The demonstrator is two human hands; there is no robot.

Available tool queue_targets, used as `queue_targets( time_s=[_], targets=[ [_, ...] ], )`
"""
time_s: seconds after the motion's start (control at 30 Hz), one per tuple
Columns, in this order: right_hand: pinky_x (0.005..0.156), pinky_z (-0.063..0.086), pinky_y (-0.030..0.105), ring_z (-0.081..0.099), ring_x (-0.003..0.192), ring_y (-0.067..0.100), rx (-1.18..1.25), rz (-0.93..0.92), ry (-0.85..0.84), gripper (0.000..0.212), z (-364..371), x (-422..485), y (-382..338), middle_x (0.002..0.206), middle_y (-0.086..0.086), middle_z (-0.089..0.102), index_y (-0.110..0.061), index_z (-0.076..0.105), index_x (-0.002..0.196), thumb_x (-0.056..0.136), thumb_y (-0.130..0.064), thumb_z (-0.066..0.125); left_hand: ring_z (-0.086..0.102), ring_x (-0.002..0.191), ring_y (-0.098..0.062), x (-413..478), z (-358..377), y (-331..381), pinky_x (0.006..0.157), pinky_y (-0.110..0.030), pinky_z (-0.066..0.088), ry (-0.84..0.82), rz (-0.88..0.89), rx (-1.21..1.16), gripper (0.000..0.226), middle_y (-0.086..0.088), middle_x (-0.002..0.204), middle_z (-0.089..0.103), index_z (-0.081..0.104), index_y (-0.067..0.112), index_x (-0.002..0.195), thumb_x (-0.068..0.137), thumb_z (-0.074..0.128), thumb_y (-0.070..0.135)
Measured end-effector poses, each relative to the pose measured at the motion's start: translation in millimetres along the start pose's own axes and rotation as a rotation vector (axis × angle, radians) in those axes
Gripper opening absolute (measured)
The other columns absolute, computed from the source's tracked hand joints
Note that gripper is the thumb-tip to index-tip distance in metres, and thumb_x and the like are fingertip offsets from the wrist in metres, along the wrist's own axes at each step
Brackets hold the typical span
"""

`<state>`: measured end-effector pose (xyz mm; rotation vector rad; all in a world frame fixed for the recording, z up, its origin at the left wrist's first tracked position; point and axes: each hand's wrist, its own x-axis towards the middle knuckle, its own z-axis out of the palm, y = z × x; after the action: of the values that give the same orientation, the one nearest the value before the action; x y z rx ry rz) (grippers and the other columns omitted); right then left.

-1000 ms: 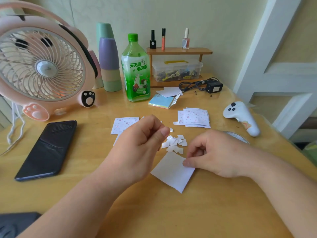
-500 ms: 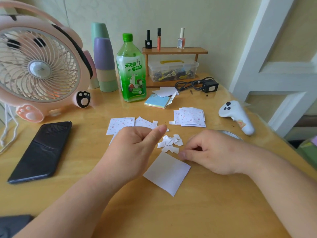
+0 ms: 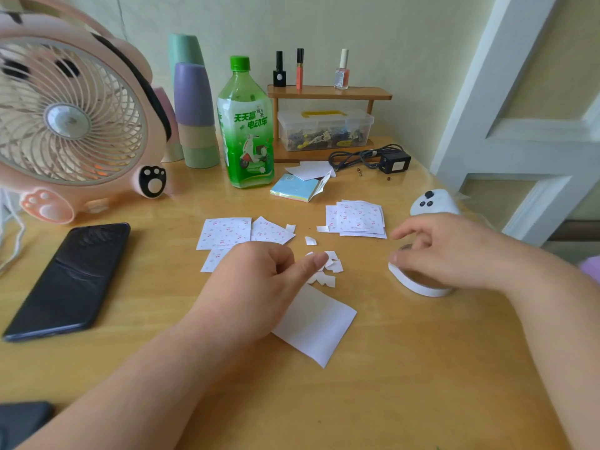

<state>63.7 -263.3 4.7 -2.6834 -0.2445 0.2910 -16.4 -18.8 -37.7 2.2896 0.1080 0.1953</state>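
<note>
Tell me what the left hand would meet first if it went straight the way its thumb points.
The small heap of torn white scraps, which lies right at the thumb tip of the left hand. The thumb may already touch them, though depth is unclear.
</note>
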Motion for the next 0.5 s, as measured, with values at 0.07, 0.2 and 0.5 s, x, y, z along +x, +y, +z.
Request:
queue_targets(
  time_s=[0.07, 0.2, 0.5],
  targets=[
    [0.075, 0.056, 0.032, 0.066, 0.076, 0.006, -0.104, -0.029, -0.071, 0.048, 6.6, -2.3, -2.4, 0.078, -0.015, 0.070, -0.045, 0.054, 0.123, 0.080, -0.042, 0.078, 0.035, 0.046, -0.012, -0.2, 0.4, -1.8, 0.049, -0.028, 0.033, 0.014, -0.002, -0.027, 0.062, 0.003, 0.052, 0.042, 0.048, 0.006, 0.066, 0.091, 0.058, 0.062],
    [0.072, 0.057, 0.031, 0.064, 0.070, 0.004, -0.126, -0.079, -0.046, 0.054, 13.2, 2.2, 1.5, 0.076, -0.020, 0.068, -0.044, 0.052, 0.130, 0.086, -0.019, 0.070, 0.051, 0.054, -0.001, -0.3, 1.7, -1.4, 0.051, -0.013, 0.038, 0.046, 0.084, -0.093, 0.017, 0.020, 0.063, 0.059, 0.067, 0.034, 0.089, 0.102, 0.056, 0.033],
    [0.062, 0.052, 0.024, 0.075, 0.067, 0.023, 0.550, -0.423, 0.118, 0.041, 15.8, -20.6, -22.4, 0.078, 0.008, 0.059, -0.025, 0.061, 0.120, 0.092, 0.006, 0.064, 0.049, 0.051, -0.004, 2.7, -8.1, 1.1, 0.051, -0.012, 0.038, 0.235, 0.125, -0.219, 0.003, 0.016, 0.057, 0.058, 0.072, 0.035, 0.090, 0.091, 0.072, 0.038]
  ],
)
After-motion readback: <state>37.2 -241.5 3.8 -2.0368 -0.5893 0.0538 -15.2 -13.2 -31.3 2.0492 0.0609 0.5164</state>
